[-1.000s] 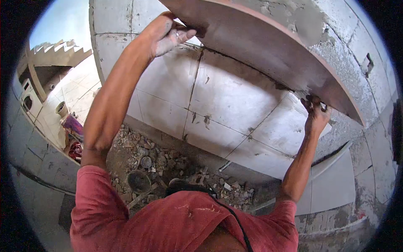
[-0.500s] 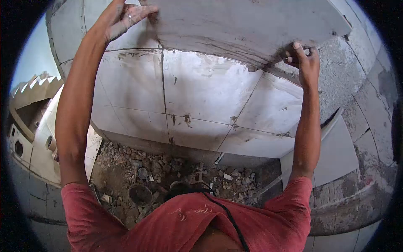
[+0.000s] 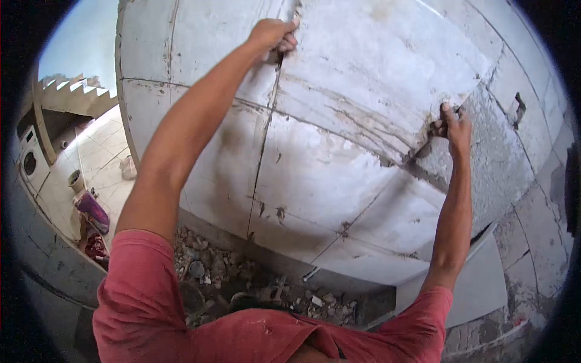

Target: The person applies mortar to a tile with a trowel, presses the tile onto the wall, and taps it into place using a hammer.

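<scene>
Head view — left hand (image 3: pixel 273 37) and right hand (image 3: pixel 454 126) raised, clamped on 1 tile (image 3: pixel 387 66).

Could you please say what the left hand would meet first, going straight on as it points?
Most likely the large upper tile, as the left hand has fingertips at its left edge; depth is unclear.

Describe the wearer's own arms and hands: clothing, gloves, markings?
Short, faded red sleeves end above the elbows; forearms uncovered. Both the left hand and right hand are gloveless. No watch or cable shows on either wrist.
</scene>
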{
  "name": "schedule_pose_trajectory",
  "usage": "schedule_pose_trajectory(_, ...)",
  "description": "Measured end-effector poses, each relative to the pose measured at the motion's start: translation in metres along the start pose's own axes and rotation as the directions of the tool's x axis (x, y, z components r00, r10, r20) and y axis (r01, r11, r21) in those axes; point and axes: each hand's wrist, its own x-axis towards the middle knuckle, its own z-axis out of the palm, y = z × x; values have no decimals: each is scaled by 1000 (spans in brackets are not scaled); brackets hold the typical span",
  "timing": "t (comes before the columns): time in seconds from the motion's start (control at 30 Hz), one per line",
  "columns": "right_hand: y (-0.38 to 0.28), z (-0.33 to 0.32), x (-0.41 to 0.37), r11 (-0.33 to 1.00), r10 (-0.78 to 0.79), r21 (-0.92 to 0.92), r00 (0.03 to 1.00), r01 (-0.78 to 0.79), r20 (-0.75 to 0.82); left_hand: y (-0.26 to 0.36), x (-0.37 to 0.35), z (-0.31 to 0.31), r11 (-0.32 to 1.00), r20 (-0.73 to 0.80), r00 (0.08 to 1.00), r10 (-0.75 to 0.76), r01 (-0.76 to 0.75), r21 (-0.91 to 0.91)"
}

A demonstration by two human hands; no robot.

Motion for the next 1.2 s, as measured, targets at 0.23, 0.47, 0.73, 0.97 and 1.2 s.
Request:
schedule_pose_trajectory(0.23, 17, 2, 21, 992, -19, -126, 1000, 18, -12, -31, 16, 29, 952, -427, 868, 254, -145, 271)
schedule_pose_trajectory(0.47, 30, 11, 41, 966, 1, -260, 998, -17, -64, -38, 16, 39, 923, -479, 830, 287, -106, 369)
schedule_pose_trajectory(0.73, 49, 6, 44, 978, 26, -205, 998, -36, -48, -69, 34, 65, 745, -531, 546, 648, -308, 592)
schedule_pose_trajectory(0.97, 55, 7, 54, 721, -227, -692, 950, 17, -213, -76, 46, 77, 648, -532, 454, 714, -141, 749)
schedule_pose_trajectory(1.2, 89, 47, 59, 844, -494, -467, 723, 264, -484, -75, 48, 79, 667, -571, 357, 739, -264, 697)
